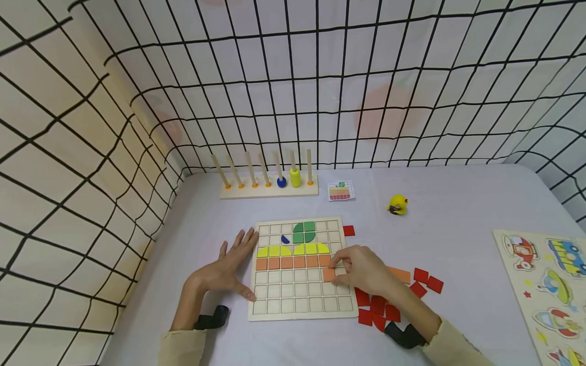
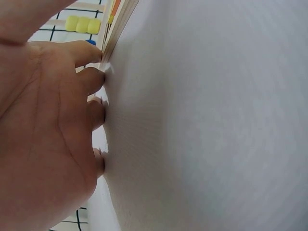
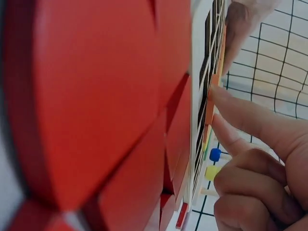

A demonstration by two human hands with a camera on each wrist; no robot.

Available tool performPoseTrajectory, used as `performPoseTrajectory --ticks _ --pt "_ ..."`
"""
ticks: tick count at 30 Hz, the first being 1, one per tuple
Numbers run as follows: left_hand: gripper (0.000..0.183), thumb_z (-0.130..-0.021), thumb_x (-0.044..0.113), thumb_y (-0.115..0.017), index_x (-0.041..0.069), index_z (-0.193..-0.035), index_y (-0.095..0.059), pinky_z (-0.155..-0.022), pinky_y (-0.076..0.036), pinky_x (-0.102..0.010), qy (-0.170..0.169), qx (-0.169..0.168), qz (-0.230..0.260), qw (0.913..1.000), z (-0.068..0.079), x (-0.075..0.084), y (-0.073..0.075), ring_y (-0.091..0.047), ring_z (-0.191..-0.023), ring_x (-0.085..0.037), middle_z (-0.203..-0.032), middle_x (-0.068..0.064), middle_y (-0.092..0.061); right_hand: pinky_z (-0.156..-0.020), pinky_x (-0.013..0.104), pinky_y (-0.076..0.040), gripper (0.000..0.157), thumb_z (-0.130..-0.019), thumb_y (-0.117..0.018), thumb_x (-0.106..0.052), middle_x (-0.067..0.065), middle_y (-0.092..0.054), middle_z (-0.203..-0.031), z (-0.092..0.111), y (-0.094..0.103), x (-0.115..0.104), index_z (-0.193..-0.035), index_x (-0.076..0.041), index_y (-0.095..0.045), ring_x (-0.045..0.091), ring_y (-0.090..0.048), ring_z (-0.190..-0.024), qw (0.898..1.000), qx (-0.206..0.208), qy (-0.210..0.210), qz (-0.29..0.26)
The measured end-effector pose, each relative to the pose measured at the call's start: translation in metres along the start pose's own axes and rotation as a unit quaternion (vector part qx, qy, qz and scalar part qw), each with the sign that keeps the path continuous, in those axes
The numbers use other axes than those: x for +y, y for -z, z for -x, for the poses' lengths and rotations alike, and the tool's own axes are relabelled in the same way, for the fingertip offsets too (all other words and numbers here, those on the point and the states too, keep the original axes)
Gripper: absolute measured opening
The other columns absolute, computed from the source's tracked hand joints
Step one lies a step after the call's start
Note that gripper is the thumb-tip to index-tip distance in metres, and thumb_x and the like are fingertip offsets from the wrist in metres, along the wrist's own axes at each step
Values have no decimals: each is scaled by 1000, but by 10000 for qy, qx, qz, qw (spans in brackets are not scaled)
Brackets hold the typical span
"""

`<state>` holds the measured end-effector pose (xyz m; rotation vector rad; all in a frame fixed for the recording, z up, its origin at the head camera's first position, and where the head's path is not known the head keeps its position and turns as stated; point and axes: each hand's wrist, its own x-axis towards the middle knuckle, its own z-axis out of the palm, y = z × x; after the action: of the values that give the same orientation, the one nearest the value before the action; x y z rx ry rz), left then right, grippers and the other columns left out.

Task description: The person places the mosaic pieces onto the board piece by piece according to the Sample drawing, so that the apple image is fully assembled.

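A wooden grid board (image 1: 287, 305) lies on the white table with green, blue and yellow pieces and a row of orange square tiles (image 1: 286, 262) in its cells. My right hand (image 1: 363, 269) pinches one orange tile (image 1: 328, 275) between thumb and index finger, just below the right end of that row. The same tile (image 3: 210, 103) shows edge-on in the right wrist view, close over the grid. With fingers spread, my left hand (image 1: 224, 272) rests along the board's left edge, its thumb near the lower corner. Its fingertips (image 2: 98, 79) touch the table and the board's side.
Loose red tiles (image 1: 377, 305) and an orange strip (image 1: 399, 275) lie right of the board, partly under my right forearm. Behind stand a peg rack (image 1: 270, 191), a pattern card (image 1: 341, 190) and a yellow duck (image 1: 398, 204). A picture puzzle (image 1: 522, 284) lies far right; black netting (image 1: 293, 79) surrounds the table.
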<state>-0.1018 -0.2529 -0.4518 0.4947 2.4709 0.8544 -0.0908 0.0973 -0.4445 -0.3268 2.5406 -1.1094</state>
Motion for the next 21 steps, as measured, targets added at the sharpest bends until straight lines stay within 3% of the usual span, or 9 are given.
performPoseTrajectory --ticks 14,17,21 --pt "148 -57 36 -102 10 -167 -6 -121 17 -72 53 21 -4 10000 -1 1 0 17 -161 -40 -175 -15 8 -48 19 -22 19 -77 -91 -13 -4 -38 -54 -1 -1 -3 -94 -17 -82 11 -35 -50 9997 212 76 123" --pt "148 -57 36 -102 10 -167 -6 -122 17 -71 77 26 -10 10000 -1 1 0 17 -161 -39 -175 -14 8 -47 19 -26 22 -80 -89 -18 -3 -38 -55 3 10 3 -100 -15 -81 12 -36 -51 9999 163 7 -23" --pt "148 -58 36 -101 10 -167 -6 -122 17 -71 62 22 -32 10000 -1 1 0 17 -161 -39 -175 -14 8 -47 21 -32 28 -83 -86 -21 0 -41 -57 14 36 23 -109 -12 -79 14 -39 -52 9989 255 -396 -77"
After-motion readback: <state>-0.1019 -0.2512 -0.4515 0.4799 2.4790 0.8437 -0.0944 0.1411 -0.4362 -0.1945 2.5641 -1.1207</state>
